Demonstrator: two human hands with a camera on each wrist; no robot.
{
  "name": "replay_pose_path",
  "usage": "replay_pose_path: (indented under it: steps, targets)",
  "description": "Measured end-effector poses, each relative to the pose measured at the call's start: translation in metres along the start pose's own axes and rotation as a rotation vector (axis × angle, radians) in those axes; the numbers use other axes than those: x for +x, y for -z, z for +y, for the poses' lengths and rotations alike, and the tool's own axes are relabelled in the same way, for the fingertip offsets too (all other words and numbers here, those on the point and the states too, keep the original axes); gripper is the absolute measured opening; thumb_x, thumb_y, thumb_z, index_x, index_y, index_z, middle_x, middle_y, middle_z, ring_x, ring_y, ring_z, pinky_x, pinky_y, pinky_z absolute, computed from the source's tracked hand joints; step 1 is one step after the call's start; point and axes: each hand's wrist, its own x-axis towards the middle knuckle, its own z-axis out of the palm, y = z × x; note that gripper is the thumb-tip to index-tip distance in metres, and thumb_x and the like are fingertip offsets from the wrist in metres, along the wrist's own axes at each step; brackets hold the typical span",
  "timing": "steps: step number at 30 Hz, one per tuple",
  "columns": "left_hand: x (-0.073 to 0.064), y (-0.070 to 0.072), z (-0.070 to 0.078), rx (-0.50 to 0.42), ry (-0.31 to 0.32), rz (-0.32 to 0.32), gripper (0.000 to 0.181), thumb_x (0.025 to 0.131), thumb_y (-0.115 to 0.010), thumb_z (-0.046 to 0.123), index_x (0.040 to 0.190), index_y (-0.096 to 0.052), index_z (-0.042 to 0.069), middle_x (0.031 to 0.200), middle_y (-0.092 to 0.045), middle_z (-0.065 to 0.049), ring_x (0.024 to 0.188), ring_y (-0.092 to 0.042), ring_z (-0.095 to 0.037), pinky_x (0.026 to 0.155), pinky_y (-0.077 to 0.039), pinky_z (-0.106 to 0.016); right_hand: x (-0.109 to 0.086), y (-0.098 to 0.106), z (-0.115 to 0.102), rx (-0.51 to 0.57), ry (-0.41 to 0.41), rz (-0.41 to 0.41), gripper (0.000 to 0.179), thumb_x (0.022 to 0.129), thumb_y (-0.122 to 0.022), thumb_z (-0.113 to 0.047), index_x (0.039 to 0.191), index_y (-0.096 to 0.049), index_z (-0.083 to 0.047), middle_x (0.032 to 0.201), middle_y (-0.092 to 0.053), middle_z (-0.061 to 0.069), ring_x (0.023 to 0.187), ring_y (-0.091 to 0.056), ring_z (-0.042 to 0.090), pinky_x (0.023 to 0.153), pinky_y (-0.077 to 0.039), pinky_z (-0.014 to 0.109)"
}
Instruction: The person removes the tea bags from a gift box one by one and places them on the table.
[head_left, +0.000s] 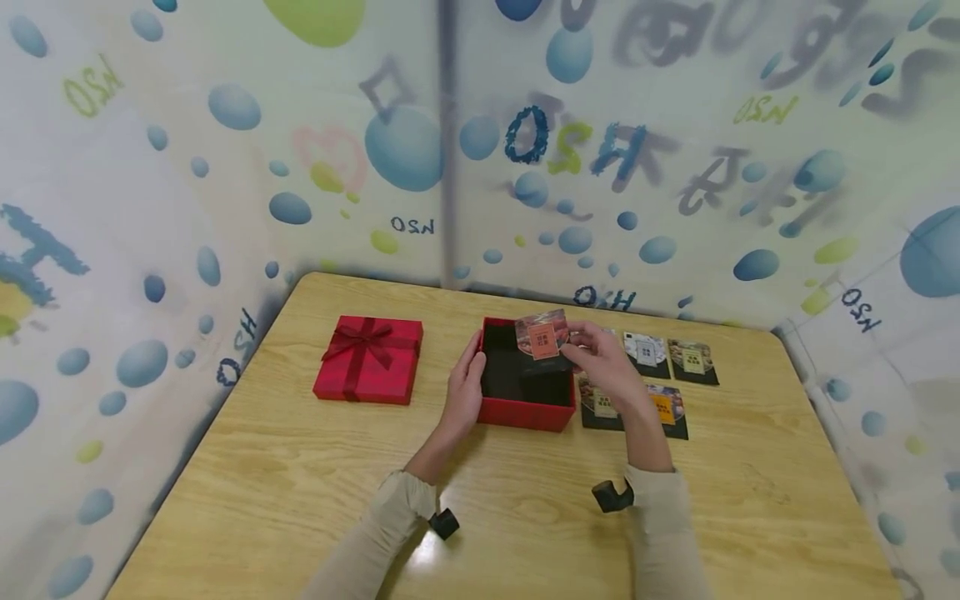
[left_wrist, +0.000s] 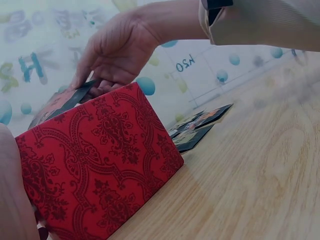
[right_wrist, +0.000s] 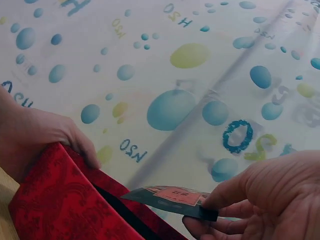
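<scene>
A square packet with a dark lower band and an orange-red label (head_left: 543, 340) is pinched between the thumb and fingers of my right hand (head_left: 606, 360). It is held tilted over an open red gift box (head_left: 525, 414) with a black inside. My left hand (head_left: 464, 389) grips the left side of that box; in the right wrist view the left hand (right_wrist: 55, 137) bends round its edge. Dark red scrollwork covers the box wall (left_wrist: 100, 165) in the left wrist view. The floor of the box is partly hidden by the packet.
Left of the box lies a red lid (head_left: 367, 367) with a dark red ribbon bow. Several similar packets lie at the right, among them a white-labelled packet (head_left: 647, 354), a yellow-labelled packet (head_left: 693, 361) and an orange-labelled packet (head_left: 666, 408). Patterned curtains (head_left: 405, 225) surround the wooden table (head_left: 262, 483).
</scene>
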Motion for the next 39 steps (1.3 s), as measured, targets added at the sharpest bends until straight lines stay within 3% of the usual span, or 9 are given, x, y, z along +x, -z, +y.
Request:
replay_pose_path:
  steps: [7, 13, 15, 18, 21, 25, 30, 39]
  targets:
    - [0.001, 0.002, 0.0, -0.003, -0.037, -0.009, 0.052, 0.115, -0.038, 0.025, 0.165, -0.032, 0.013, 0.17, -0.032, -0.008, 0.157, -0.025, -0.025, 0.128, -0.019, -0.049, -0.011, 0.016, 0.01, 0.035, -0.024, 0.023, 0.044, 0.109, -0.054, -0.012, 0.149, -0.045, 0.004, 0.121, -0.061, 0.022, 0.092, -0.059, 0.015, 0.077, -0.054, 0.027]
    - [0.002, 0.004, 0.0, 0.015, -0.027, -0.023, 0.052, 0.115, -0.038, 0.025, 0.165, -0.031, 0.012, 0.17, -0.032, -0.008, 0.157, -0.025, -0.026, 0.128, -0.021, -0.048, -0.022, 0.027, 0.021, 0.035, -0.081, 0.053, 0.044, 0.11, -0.054, -0.017, 0.149, -0.045, 0.002, 0.125, -0.059, 0.016, 0.1, -0.058, 0.015, 0.086, -0.055, 0.032]
    - [0.002, 0.005, -0.001, 0.026, -0.026, -0.021, 0.052, 0.115, -0.038, 0.025, 0.165, -0.032, 0.013, 0.17, -0.032, -0.008, 0.157, -0.026, -0.025, 0.128, -0.021, -0.048, -0.025, 0.032, 0.026, 0.043, -0.073, 0.073, 0.043, 0.11, -0.054, -0.016, 0.148, -0.046, 0.002, 0.121, -0.061, 0.013, 0.098, -0.059, 0.013, 0.086, -0.056, 0.033]
    - [0.003, 0.005, -0.002, 0.031, -0.031, -0.023, 0.052, 0.115, -0.037, 0.023, 0.165, -0.032, 0.012, 0.17, -0.031, -0.009, 0.158, -0.025, -0.025, 0.128, -0.02, -0.048, -0.031, 0.043, 0.034, 0.044, -0.06, 0.094, 0.042, 0.11, -0.054, -0.017, 0.147, -0.047, 0.003, 0.118, -0.062, 0.01, 0.093, -0.06, 0.011, 0.074, -0.054, 0.032]
    - [0.003, 0.005, 0.0, 0.022, -0.034, -0.026, 0.052, 0.115, -0.037, 0.021, 0.165, -0.03, 0.008, 0.17, -0.03, -0.012, 0.158, -0.023, -0.026, 0.128, -0.018, -0.048, -0.035, 0.053, 0.039, 0.035, -0.052, 0.104, 0.044, 0.11, -0.054, -0.017, 0.148, -0.046, 0.004, 0.118, -0.063, 0.008, 0.091, -0.06, 0.009, 0.071, -0.054, 0.029]
    - [0.001, 0.004, 0.002, 0.005, -0.028, -0.026, 0.052, 0.116, -0.037, 0.021, 0.165, -0.03, 0.007, 0.17, -0.029, -0.011, 0.158, -0.022, -0.026, 0.129, -0.017, -0.048, -0.043, 0.065, 0.042, 0.044, -0.058, 0.12, 0.045, 0.111, -0.054, -0.018, 0.148, -0.045, 0.004, 0.115, -0.063, -0.001, 0.095, -0.061, 0.006, 0.081, -0.056, 0.028]
    - [0.0, 0.002, -0.001, 0.013, -0.021, -0.024, 0.052, 0.116, -0.038, 0.023, 0.165, -0.031, 0.011, 0.17, -0.031, -0.008, 0.158, -0.023, -0.025, 0.128, -0.019, -0.047, -0.055, 0.088, 0.048, 0.071, -0.043, 0.176, 0.042, 0.111, -0.054, -0.019, 0.145, -0.048, 0.004, 0.104, -0.067, -0.013, 0.09, -0.065, 0.005, 0.08, -0.057, 0.024]
    - [0.0, 0.001, 0.0, 0.023, -0.018, -0.007, 0.051, 0.115, -0.038, 0.023, 0.165, -0.032, 0.013, 0.17, -0.031, -0.008, 0.158, -0.024, -0.024, 0.128, -0.019, -0.047, -0.068, 0.12, 0.054, 0.124, -0.006, 0.297, 0.031, 0.108, -0.057, -0.012, 0.137, -0.056, -0.002, 0.093, -0.071, -0.017, 0.083, -0.065, 0.002, 0.075, -0.054, 0.019]
